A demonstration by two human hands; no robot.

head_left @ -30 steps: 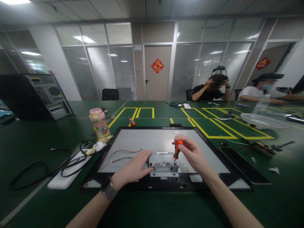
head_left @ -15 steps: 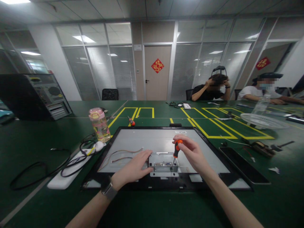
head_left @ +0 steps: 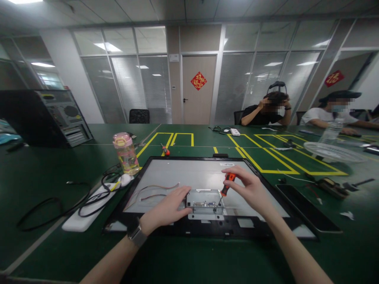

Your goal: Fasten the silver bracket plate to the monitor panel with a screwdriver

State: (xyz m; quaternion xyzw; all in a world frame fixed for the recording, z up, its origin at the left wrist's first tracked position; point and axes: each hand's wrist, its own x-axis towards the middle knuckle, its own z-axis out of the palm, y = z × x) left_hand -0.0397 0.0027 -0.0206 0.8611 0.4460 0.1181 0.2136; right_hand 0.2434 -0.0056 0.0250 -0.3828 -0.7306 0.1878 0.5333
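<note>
A monitor panel (head_left: 195,173) lies face down in its black frame on the green table. A small metal board cover (head_left: 204,203) sits at its near middle. My left hand (head_left: 166,211) rests on the panel with its fingers pressed against the cover's left edge. My right hand (head_left: 251,189) pinches an orange-handled screwdriver (head_left: 225,188), tilted, with its tip on the cover's right side. Thin wires (head_left: 154,191) run over the panel to the left of the cover.
A pink-lidded bottle (head_left: 126,154), black cables (head_left: 74,201) and a white slab (head_left: 85,209) lie at left. A computer case (head_left: 59,118) stands far left. A second red screwdriver (head_left: 165,150) lies behind the panel. A dark strip (head_left: 308,207) and tools lie right. Two people sit at the far right.
My right hand has shifted a little to the right and the screwdriver now leans further that way. My left hand has stayed put.
</note>
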